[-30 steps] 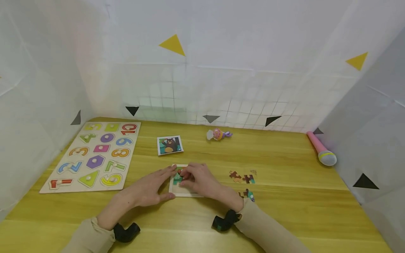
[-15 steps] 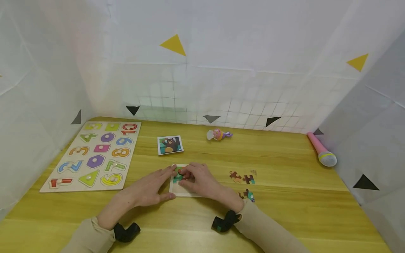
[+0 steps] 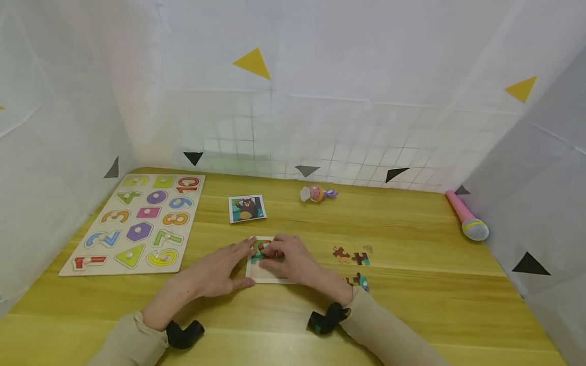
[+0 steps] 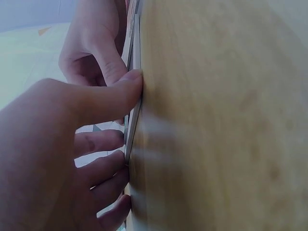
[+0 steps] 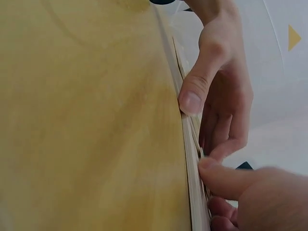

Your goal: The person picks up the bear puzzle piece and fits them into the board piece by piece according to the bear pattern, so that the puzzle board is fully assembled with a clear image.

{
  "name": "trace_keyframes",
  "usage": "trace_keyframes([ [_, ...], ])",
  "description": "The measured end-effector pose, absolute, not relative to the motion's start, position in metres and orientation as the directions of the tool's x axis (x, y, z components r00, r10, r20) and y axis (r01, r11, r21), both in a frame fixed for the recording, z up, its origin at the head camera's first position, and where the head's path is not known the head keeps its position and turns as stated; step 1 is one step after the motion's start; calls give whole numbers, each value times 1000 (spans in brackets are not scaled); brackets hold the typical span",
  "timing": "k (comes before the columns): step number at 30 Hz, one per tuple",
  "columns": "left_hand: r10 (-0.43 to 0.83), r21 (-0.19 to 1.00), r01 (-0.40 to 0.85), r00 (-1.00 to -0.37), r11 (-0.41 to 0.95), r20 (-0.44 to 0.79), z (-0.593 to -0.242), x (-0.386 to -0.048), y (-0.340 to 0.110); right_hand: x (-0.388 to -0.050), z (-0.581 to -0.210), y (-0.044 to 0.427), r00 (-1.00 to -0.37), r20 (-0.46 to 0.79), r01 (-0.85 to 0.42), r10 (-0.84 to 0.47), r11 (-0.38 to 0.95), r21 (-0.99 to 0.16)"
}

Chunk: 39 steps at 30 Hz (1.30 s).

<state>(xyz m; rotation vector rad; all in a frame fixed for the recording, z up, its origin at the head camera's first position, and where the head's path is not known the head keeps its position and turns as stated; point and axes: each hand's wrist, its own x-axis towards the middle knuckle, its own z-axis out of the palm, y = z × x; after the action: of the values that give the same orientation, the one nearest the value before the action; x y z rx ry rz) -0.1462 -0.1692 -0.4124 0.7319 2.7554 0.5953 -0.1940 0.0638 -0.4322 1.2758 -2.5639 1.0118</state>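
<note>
tabletop (image 3: 458,284), left fingers (image 3: 240,250) wide against puzzle tray (image 3: 274,280)

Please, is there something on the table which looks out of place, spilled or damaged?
Nothing stands out as spilled or damaged. Loose puzzle pieces lie scattered right of the puzzle tray, which seems ordinary with the tray only partly filled.
</note>
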Motion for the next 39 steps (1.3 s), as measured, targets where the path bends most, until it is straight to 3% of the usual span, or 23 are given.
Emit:
trace_keyframes([
  [10, 502, 425, 414, -857, 805, -115, -410, -145, -167, -197, -433, 69, -589, 388, -771, -709, 350, -532],
  [31, 563, 370, 506, -824, 779, -60, -406, -145, -163, -194, -428, 67, -768, 246, -604, -591, 542, -584],
  [39, 545, 364, 487, -835, 794, -74, -407, -143, -162, -203, -421, 94, -790, 199, -584, -580, 614, -531],
])
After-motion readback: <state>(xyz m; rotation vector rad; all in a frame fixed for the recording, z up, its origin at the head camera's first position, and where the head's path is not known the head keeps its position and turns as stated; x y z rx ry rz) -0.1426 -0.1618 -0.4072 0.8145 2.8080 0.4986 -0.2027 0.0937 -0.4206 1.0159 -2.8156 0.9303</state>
